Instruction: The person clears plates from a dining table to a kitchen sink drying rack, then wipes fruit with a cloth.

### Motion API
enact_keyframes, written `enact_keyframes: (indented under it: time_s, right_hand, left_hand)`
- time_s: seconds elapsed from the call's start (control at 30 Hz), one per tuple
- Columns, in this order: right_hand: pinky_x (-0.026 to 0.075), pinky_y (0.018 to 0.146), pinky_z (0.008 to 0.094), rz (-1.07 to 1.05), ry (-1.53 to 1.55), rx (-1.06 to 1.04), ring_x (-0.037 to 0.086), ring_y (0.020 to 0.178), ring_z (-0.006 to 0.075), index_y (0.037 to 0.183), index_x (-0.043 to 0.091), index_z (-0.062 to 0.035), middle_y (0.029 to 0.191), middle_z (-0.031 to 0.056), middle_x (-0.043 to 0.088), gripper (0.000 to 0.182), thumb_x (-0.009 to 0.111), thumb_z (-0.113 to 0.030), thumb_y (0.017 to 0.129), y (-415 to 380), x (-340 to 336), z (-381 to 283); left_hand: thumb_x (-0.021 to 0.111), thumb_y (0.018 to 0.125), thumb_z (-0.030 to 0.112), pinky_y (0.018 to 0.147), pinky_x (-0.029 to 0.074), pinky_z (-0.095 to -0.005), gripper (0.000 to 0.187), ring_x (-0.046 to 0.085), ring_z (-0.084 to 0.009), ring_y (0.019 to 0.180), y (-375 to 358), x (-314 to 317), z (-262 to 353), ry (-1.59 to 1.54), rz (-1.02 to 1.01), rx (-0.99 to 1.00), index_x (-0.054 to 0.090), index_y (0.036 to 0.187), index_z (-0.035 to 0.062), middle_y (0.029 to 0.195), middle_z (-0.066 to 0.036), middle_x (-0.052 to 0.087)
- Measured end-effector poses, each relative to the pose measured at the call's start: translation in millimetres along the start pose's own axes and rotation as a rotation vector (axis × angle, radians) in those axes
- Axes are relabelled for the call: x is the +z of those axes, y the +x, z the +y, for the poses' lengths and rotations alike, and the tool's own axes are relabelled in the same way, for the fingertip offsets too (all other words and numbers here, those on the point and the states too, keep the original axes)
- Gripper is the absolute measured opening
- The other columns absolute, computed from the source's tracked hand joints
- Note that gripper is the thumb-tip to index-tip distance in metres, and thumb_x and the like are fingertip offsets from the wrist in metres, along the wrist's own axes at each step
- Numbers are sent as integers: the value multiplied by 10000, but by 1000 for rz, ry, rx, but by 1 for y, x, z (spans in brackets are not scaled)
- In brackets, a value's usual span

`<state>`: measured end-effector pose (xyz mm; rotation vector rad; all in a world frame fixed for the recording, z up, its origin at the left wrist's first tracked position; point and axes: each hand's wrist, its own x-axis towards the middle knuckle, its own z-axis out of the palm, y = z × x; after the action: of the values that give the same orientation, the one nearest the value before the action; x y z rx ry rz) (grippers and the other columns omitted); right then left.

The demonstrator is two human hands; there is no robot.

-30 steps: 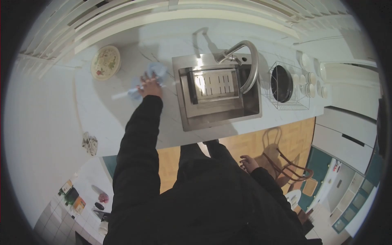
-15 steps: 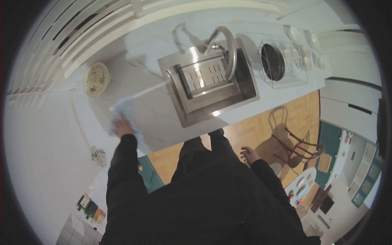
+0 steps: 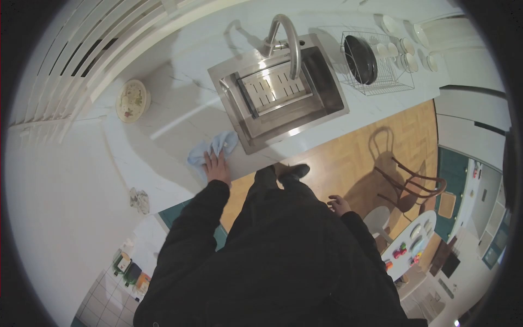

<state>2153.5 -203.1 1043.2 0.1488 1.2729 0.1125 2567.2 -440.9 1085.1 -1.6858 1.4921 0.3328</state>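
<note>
My left hand (image 3: pixel 217 168) lies on a light blue cloth (image 3: pixel 222 143) on the white marbled countertop (image 3: pixel 163 158). Its fingers are stretched out and spread, pressing the bunched cloth just left of the sink (image 3: pixel 248 146). My right hand (image 3: pixel 340 205) hangs over the floor by my side, with nothing in it. Its fingers are loosely bent and apart, so it is open.
A curved faucet (image 3: pixel 295 49) rises behind the sink. To its right, a wire rack (image 3: pixel 395 82) holds a black pan (image 3: pixel 359 60) near cups. A patterned bowl (image 3: pixel 132 101) sits at the left; a crumpled cloth (image 3: pixel 139 201) lies below it. A chair (image 3: pixel 409 199) stands on the right.
My left hand has moved right along the counter with the blue cloth, which is now bunched near the sink. The view has shifted slightly; my right hand still hangs by my side.
</note>
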Motion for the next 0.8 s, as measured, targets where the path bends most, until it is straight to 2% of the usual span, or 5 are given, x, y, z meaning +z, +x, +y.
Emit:
enact_keyframes:
  time_s: [0.3,0.4,0.5,0.6,0.8]
  right_hand:
    - [493,636,278,182,440,-274,628,752,185,1223,573,-122,992,98,645,325,395,-123,951,75,-10,68]
    - [399,487,224,159,784,-243,579,639,129,1153,595,-140,890,53,602,397,376,-13,848,90,-9,131]
    - [460,584,312,241,672,-165,630,780,198,1243,581,-146,1026,81,643,424,388,-118,867,70,-33,216]
    - [537,730,319,247,756,-138,626,922,238,1256,578,-91,1038,139,636,444,387,-93,854,86,-27,323]
    - [522,557,312,459,1027,57,577,626,209,1170,622,-84,807,144,591,458,363,-50,793,123,55,510]
  left_hand:
    - [469,925,145,1049,418,-472,561,388,-365,1366,94,10,-35,388,108,213,369,1464,264,1397,-129,494]
    - [447,955,293,1177,183,-505,646,282,-365,1437,141,22,-43,637,0,419,214,1537,135,1554,-132,288]
    - [495,834,439,1211,12,-499,481,239,-98,1449,167,6,9,926,-106,445,555,1302,348,1577,84,294]
    - [512,796,222,1019,344,-429,390,440,-261,1233,160,-6,58,378,211,196,584,1179,232,1313,-86,456]
    - [528,896,197,845,479,-413,198,630,-388,926,71,75,208,250,322,568,588,935,13,971,-203,640]
